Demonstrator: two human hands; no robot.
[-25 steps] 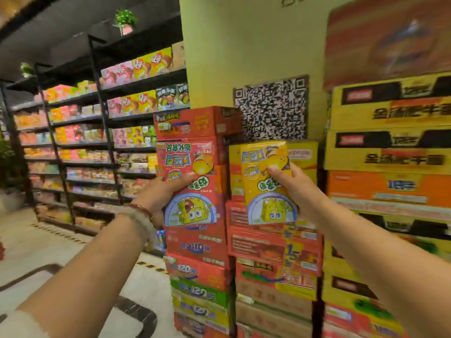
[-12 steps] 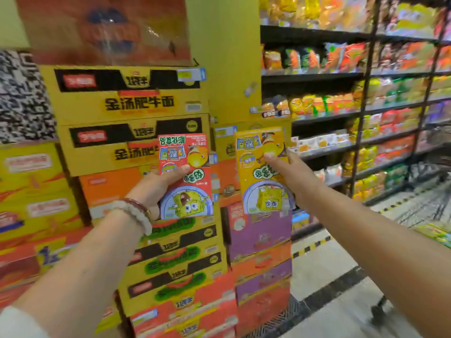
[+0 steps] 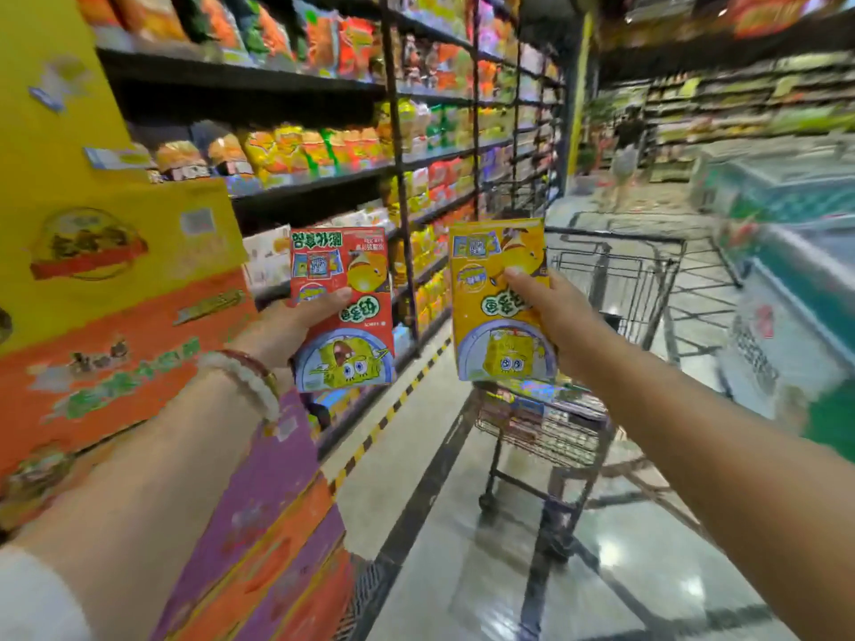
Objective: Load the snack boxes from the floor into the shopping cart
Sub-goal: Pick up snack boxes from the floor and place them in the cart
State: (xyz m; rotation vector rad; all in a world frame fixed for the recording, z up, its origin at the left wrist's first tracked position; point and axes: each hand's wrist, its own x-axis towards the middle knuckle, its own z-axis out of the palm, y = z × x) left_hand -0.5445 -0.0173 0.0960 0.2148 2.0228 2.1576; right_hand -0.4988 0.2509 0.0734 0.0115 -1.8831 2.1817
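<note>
Red box (image 3: 342, 289) and yellow box (image 3: 502, 307), one in each grip.
Your left hand (image 3: 287, 335) clasps red; your right hand (image 3: 550, 316) pinches yellow, before the shopping cart (image 3: 620, 289).

To my left, dark shelving (image 3: 398, 168) packed with bright snack bags runs down the aisle beside a yellow wall (image 3: 51, 131). The glossy pale floor (image 3: 647, 571) reflects overhead lights, and a chest freezer (image 3: 796, 252) lines my right.

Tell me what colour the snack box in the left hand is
Red: the snack box gripped by the left hand, clearest in the head view.
</note>
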